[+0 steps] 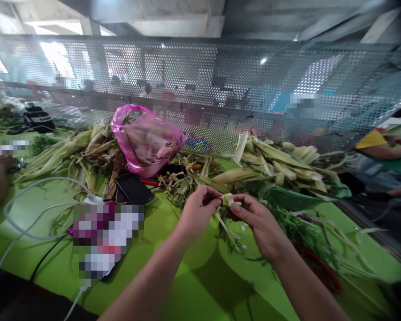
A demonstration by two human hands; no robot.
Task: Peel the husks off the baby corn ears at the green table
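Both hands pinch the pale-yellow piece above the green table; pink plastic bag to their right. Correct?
Left hand and right hand pinch the pale-yellow piece above the green table, but the head view shows the pink plastic bag to their left, not right.

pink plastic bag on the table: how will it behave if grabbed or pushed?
Likely floppy: the pink plastic bag looks like thin, wrinkled film. Probably a bit slippery, given its glossy highlights. It bulges with contents but shows no stiff frame, so it may sag or slump when pushed.
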